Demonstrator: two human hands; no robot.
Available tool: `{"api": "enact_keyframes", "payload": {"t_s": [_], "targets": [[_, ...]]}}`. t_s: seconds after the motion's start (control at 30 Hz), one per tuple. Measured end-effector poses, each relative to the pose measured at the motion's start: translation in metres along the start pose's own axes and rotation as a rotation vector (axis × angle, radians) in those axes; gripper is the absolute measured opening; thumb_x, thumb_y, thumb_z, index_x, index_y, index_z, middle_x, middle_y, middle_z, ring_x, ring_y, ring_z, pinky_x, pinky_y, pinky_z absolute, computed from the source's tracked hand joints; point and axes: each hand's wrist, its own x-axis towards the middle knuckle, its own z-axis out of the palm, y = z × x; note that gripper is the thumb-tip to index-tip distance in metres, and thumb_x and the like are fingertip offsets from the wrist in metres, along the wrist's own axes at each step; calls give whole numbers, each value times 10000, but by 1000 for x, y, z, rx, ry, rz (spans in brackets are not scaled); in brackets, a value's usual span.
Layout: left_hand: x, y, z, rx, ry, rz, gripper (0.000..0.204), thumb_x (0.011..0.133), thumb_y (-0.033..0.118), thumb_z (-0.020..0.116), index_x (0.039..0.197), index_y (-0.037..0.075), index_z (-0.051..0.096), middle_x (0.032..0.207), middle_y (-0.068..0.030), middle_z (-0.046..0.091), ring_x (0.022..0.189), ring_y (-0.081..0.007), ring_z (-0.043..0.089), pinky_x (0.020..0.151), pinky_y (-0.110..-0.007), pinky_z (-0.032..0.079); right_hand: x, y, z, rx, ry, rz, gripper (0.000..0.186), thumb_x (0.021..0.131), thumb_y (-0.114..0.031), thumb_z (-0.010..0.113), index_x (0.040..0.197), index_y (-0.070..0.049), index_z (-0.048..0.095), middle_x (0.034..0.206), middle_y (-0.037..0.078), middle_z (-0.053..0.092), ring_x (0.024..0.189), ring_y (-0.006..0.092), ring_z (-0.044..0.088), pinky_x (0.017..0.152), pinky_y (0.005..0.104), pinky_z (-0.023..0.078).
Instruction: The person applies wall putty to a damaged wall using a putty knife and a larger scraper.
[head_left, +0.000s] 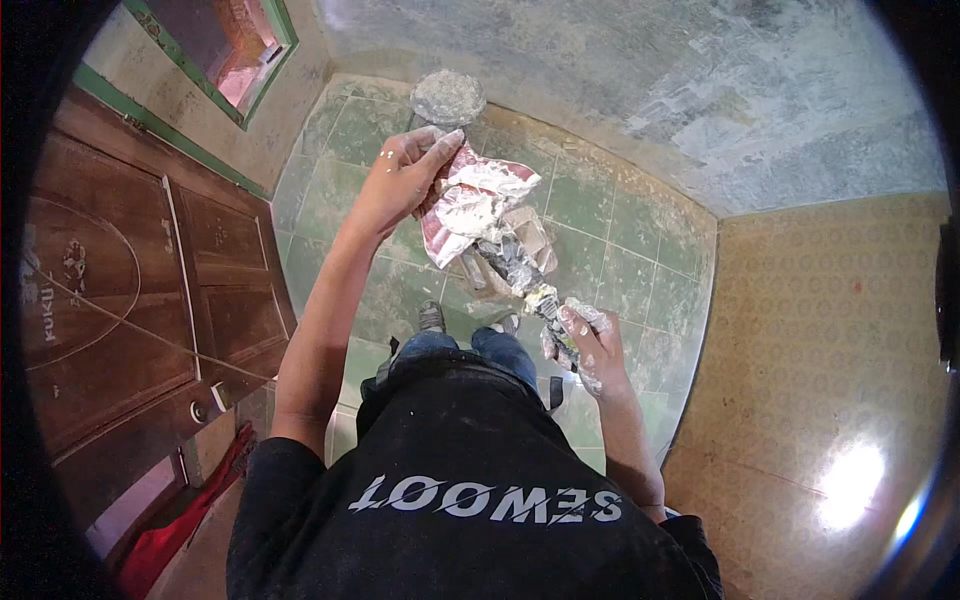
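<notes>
Hands are both occupied with one tool assembly above a green tiled floor (pixel 600 215). Left hand (pixel 400 180) is raised and closed around a crumpled, plaster-smeared wrapping (pixel 470 205), pink and white, fingers curled over its upper edge; the grip appears meant to keep the wrapping bunched about the tool's upper end. Right hand (pixel 590 345) sits lower, closed around the lower end of a grey, putty-coated handle (pixel 515 270), which runs at a slant between the two hands. White paste marks fingers of both hands.

A round grey lump (pixel 447 97) shows just beyond the left hand; whether it belongs to the tool or lies on the floor cannot be determined.

Count: two hands, one wrapping, one handle, one grey lump, two shoes (pixel 432 316) visible on the tiles beneath. One dark wooden door (pixel 130 290) stands to the left, one patterned yellow wall (pixel 830 330) to the right, and one red object (pixel 185 530) lies at the door's foot.
</notes>
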Motion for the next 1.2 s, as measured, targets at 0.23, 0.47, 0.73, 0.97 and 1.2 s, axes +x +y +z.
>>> {"api": "enact_keyframes", "payload": {"t_s": [0.23, 0.47, 0.73, 0.97, 1.2], "targets": [[1, -22, -15, -52, -172, -52, 293, 945, 319, 617, 888, 37, 673, 595, 57, 529, 505, -29, 423, 447, -230, 316, 0, -24, -7, -109, 108, -110, 227, 925, -185, 608, 956, 34, 660, 713, 22, 628, 621, 71, 541, 551, 236, 431], [-3, -17, -9, -44, -215, -91, 307, 940, 341, 624, 848, 49, 656, 623, 55, 549, 527, -27, 433, 468, -221, 322, 30, 4, 7, -990, 342, -783, 251, 849, -105, 700, 1067, 18, 674, 940, 156, 691, 809, 244, 668, 734, 321, 516], [5, -48, -13, -100, -227, -97, 289, 942, 331, 626, 855, 57, 657, 665, 53, 572, 541, -30, 436, 479, -217, 326, 12, 4, 26, -845, 151, -642, 333, 839, -205, 735, 1078, 19, 674, 990, 215, 658, 841, 318, 689, 689, 363, 550], [-5, -44, -3, -6, -218, -147, 298, 969, 290, 570, 829, 31, 620, 654, -8, 576, 547, -61, 492, 473, -249, 395, 25, 4, 22, -745, 278, -448, 252, 887, -162, 648, 1058, 21, 670, 952, 211, 683, 856, 346, 679, 781, 392, 514], [-5, -69, 10, -70, -194, -137, 302, 984, 266, 524, 835, 7, 577, 650, -23, 556, 555, -82, 474, 481, -282, 387, 19, 12, 20, -646, 244, -450, 235, 897, -127, 650, 1055, 46, 663, 809, 95, 691, 732, 95, 609, 665, 284, 494]]}}
